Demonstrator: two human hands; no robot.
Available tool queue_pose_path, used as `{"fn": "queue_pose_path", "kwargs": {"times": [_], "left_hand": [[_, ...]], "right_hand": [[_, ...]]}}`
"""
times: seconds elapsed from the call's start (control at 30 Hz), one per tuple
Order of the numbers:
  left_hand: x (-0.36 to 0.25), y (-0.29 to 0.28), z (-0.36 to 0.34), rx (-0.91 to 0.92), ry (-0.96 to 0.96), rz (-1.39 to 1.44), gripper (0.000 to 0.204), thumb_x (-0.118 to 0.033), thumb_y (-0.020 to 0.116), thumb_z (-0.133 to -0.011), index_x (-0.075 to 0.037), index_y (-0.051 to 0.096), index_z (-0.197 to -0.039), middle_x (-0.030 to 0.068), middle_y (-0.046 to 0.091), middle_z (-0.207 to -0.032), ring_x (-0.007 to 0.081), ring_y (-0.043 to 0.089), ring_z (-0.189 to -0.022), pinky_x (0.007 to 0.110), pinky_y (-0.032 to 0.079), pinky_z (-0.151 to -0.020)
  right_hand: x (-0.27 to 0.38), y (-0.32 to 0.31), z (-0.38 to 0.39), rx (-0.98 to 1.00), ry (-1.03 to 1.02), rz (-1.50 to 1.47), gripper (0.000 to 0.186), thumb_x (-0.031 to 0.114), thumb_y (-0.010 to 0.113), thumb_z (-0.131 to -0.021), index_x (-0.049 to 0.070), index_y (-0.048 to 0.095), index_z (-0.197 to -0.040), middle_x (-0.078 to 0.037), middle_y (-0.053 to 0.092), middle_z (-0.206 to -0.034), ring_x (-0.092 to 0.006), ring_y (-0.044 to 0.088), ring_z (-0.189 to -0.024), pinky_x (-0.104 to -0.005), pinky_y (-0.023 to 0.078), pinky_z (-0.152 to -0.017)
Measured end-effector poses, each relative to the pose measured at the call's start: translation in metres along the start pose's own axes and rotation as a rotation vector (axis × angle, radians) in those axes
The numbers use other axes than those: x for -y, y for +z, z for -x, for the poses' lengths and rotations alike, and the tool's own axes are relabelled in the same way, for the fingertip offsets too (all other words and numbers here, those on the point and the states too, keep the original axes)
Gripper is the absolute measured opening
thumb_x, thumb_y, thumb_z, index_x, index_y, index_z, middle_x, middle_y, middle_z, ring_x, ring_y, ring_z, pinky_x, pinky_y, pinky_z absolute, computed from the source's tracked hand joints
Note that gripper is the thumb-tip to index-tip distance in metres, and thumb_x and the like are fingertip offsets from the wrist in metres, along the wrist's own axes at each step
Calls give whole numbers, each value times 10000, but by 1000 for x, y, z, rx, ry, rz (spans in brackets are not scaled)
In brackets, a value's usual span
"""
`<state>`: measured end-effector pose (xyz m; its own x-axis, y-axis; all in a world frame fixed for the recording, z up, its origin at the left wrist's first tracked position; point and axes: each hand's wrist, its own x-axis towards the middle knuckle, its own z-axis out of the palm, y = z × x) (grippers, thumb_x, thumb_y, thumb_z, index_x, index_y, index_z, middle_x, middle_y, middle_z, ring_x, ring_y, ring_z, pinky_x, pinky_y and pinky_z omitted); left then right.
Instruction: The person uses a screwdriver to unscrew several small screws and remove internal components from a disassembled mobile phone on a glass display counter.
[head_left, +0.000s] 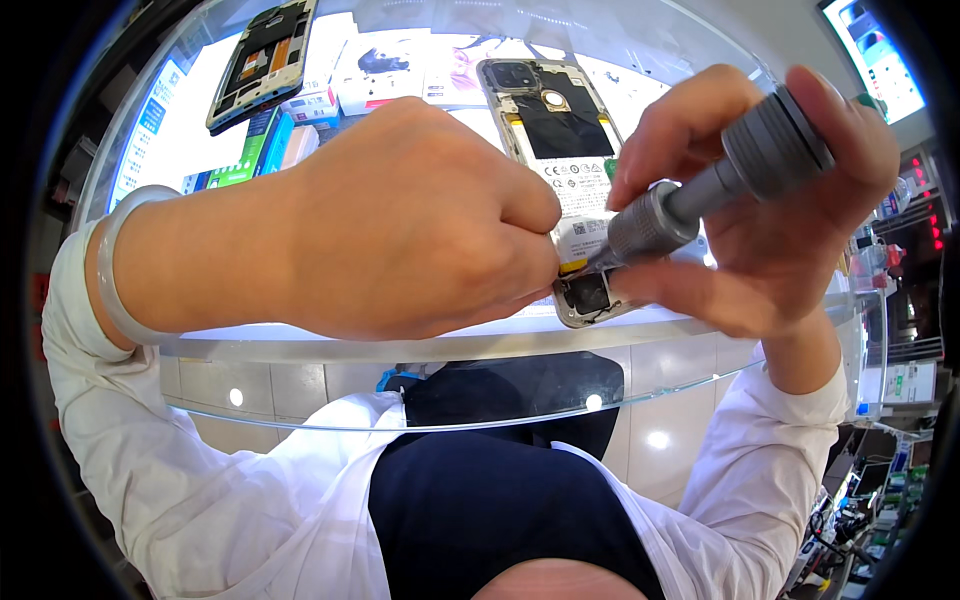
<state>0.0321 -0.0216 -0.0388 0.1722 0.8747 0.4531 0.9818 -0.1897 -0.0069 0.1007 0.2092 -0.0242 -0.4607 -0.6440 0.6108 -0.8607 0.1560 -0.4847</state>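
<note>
An opened smartphone (585, 190) with its back cover off lies on the bright glass counter, its battery and black inner panel showing. My right hand (770, 220) grips a grey screwdriver (720, 185) with a knurled collar, held at a slant. The tool's tip points down at the lower end of the phone, near a yellow strip; the very tip is hard to make out. My left hand (430, 230) is curled closed against the phone's lower left edge. Its fingertips are hidden, so what it pinches there does not show.
A second opened phone (264, 62) rests at the far left of the counter (400, 347). Several small boxes (255, 145) sit under the glass, along with white printed packages (385, 70). A lit screen (875, 55) stands at the far right. Cables and small parts crowd the lower right.
</note>
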Motion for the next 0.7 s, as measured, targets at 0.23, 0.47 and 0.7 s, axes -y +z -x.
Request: {"fn": "queue_pose_path", "kwargs": {"times": [0.23,0.47,0.7], "left_hand": [[1,4,0,-30,-1,2,235,-75,829,-657,-45,729,-866,19,571,-694,157,535,-480,309,365,-399],[1,6,0,-49,5,29,214,-76,829,-660,-43,715,-838,8,473,-641,159,496,-457,330,318,-384],[0,7,1,-58,-2,23,205,-77,825,-657,-44,713,-826,9,422,-619,161,465,-441,331,308,-382]], "right_hand": [[-3,1,3,-20,-9,-22,1174,26,878,-665,169,79,-1513,-272,594,-1025,-293,667,-830,-344,585,-657],[-10,-11,0,62,-32,-15,1060,6,823,-717,140,133,-1511,-203,604,-939,-248,649,-791,-324,568,-659],[-11,-5,5,-38,58,-141,1046,2,791,-728,152,121,-1517,-213,625,-941,-267,667,-847,-338,582,-714]]}}
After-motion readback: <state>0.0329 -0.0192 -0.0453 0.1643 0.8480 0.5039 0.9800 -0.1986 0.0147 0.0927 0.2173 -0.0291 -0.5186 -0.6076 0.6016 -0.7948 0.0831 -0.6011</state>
